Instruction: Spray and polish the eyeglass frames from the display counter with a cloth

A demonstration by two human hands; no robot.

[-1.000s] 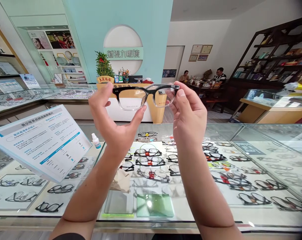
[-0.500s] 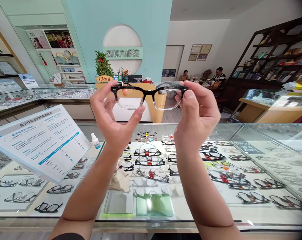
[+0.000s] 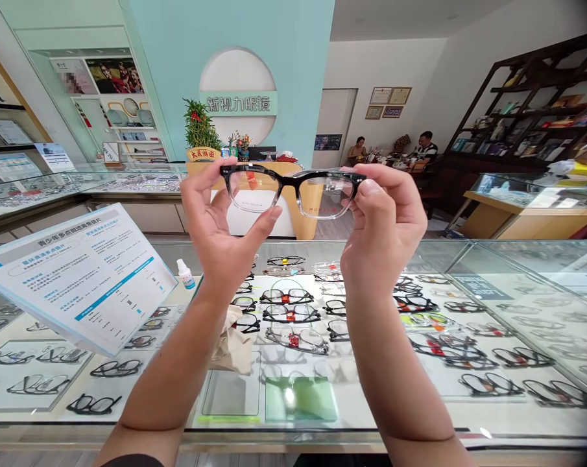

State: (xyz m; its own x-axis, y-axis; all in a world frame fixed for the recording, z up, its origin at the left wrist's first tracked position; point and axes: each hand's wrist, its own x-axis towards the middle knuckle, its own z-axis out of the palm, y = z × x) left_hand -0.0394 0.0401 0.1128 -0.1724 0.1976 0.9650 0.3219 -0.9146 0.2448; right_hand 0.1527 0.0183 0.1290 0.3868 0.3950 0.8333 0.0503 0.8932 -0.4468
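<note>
A pair of eyeglasses [image 3: 289, 182], black along the top and clear along the lower rims, is held up in front of me above the glass counter. My left hand [image 3: 220, 224] grips its left end, with the thumb reaching below the left lens. At the right end, my right hand [image 3: 383, 224] pinches the frame near the hinge between thumb and fingers. Faint printing shows on both lenses. The temples are mostly hidden behind the lenses and my fingers.
Under the glass counter top [image 3: 317, 425] lie rows of eyeglasses [image 3: 290, 314]. A printed sign [image 3: 82, 279] stands at left beside a small white bottle [image 3: 186, 275]. A beige cloth [image 3: 232, 347] and a green card [image 3: 301, 399] lie nearer me. Two people sit at the back right.
The eyeglasses have tilted slightly, the right end now a little lower, and shifted slightly right. Both hands keep their hold on them.
</note>
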